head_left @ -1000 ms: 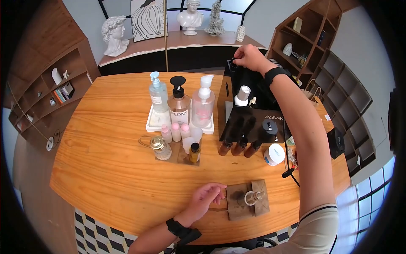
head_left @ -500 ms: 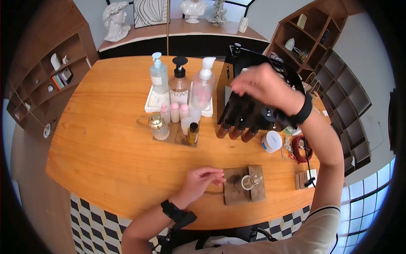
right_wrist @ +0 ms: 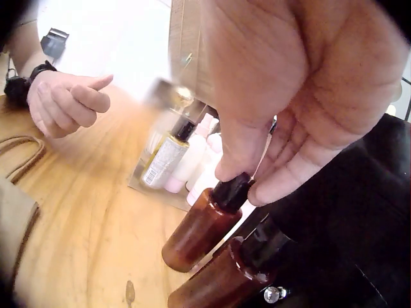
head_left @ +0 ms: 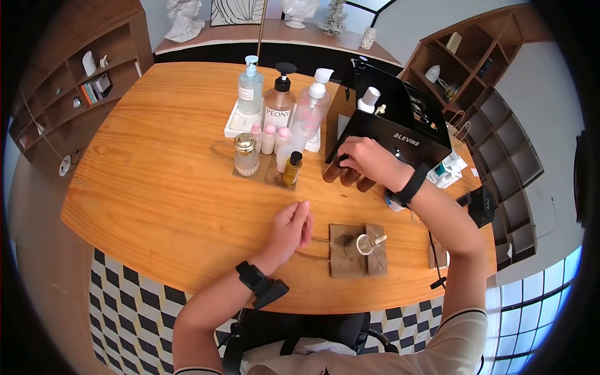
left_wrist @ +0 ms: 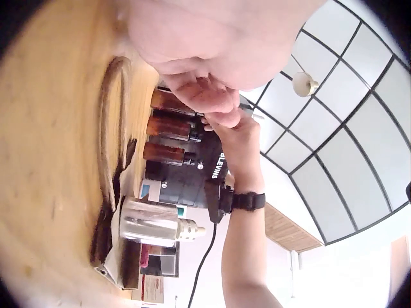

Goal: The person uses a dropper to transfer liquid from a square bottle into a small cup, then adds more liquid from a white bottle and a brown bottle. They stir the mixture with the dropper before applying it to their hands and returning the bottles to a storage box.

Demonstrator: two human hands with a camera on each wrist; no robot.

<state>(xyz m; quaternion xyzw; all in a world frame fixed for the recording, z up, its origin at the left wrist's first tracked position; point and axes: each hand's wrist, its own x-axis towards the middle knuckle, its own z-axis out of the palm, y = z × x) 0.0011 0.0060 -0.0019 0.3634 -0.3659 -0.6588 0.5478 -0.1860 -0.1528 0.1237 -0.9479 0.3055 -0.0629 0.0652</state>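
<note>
My right hand (head_left: 374, 162) is at the row of brown bottles in front of the black box (head_left: 400, 134). In the right wrist view, thumb and fingers pinch the black cap (right_wrist: 230, 191) of the leftmost brown bottle (right_wrist: 200, 231), which stands on the table. A second brown bottle (right_wrist: 221, 276) is beside it. My left hand (head_left: 289, 232) hangs relaxed over the table with loosely bent fingers, holding nothing. To its right a brown paper bag (head_left: 340, 265) lies flat, carrying a small clear bottle (head_left: 365, 244) with a ring round it.
Three pump bottles (head_left: 279, 105) stand on a white tray (head_left: 234, 128) at the back. Before them are small pink-capped bottles (head_left: 269, 139), a gold-lidded jar (head_left: 247, 156) and a yellow bottle (head_left: 292, 169). A black cable (head_left: 432, 250) hangs beside the right arm.
My right hand has come from the back of the black box down to the brown bottles and pinched a cap. The left hand has shifted slightly, and the head view has moved.
</note>
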